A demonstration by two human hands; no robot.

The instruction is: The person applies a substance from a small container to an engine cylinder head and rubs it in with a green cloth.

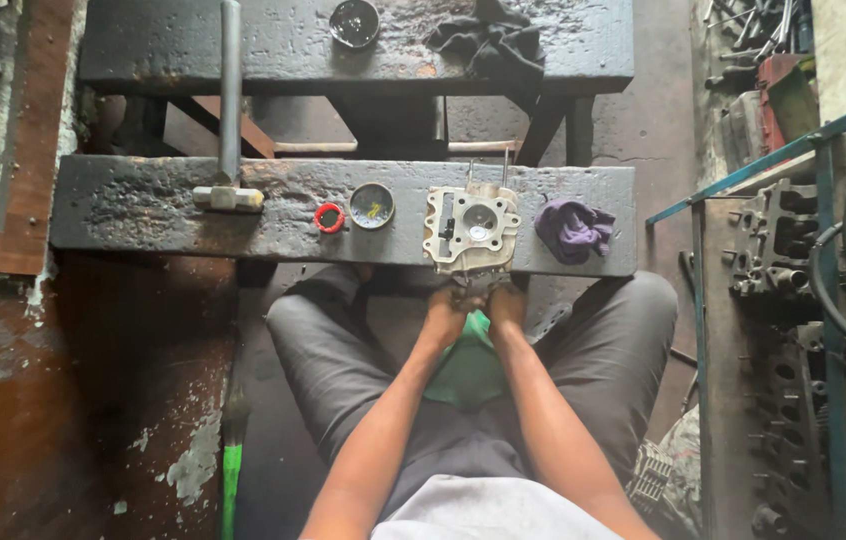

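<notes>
A pale metal cylinder head with a round chamber and two thin studs stands on the near edge of a black, greasy bench. My left hand and my right hand are side by side just under the bench edge, right below the cylinder head. Both reach up to its near side with fingers curled; what the fingertips grip is hidden. A green cloth lies in my lap between my forearms.
On the bench lie a hammer, a red ring, a small round tin and a purple rag. A second bench behind carries a round lid and a dark cloth. Engine parts fill a rack at right.
</notes>
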